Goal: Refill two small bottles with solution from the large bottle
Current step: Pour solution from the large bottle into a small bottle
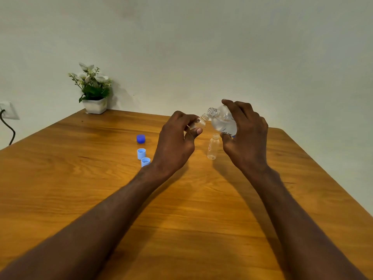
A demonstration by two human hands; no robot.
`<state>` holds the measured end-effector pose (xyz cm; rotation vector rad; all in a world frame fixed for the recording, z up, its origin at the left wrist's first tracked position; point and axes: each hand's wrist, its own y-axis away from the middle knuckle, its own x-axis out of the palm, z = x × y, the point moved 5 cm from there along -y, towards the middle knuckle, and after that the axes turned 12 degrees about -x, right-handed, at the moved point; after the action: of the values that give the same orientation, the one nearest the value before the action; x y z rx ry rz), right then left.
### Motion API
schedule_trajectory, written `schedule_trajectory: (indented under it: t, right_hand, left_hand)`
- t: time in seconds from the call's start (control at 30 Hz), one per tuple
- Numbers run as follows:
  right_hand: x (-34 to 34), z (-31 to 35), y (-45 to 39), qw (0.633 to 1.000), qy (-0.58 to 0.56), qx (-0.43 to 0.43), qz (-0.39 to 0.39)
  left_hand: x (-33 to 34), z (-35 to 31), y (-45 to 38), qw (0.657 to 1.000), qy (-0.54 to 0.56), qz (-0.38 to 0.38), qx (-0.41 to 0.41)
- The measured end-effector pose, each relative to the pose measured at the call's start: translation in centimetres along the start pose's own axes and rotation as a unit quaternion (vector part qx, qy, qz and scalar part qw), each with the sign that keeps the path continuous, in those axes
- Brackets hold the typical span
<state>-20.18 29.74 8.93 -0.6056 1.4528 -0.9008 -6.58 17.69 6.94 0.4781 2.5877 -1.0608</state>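
Note:
My right hand point(245, 132) grips the large clear bottle point(223, 120), tipped to the left so its open mouth points down at a small bottle. My left hand point(177, 136) holds that small clear bottle point(200, 122) above the table, tilted, its open neck touching the large bottle's mouth. Most of this small bottle is hidden behind my fingers. A second small clear bottle point(213, 146) stands upright and uncapped on the table, just below the large one.
Three loose caps lie left of my left hand: a dark blue cap point(140, 138) and two light blue caps point(141, 153) point(145, 162). A potted plant point(93, 89) stands at the wooden table's point(80, 178) far left corner. A wall socket with a cable point(8, 126) is at far left.

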Motion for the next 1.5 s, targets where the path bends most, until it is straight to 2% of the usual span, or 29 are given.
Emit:
schedule_trajectory:
  t: [1.5]
  right_hand:
    - [0.02,0.05,0.05,1.000,0.011,-0.025,-0.014]
  left_hand:
    - [0.30,0.11,0.15,1.000,-0.018,0.006,0.002]
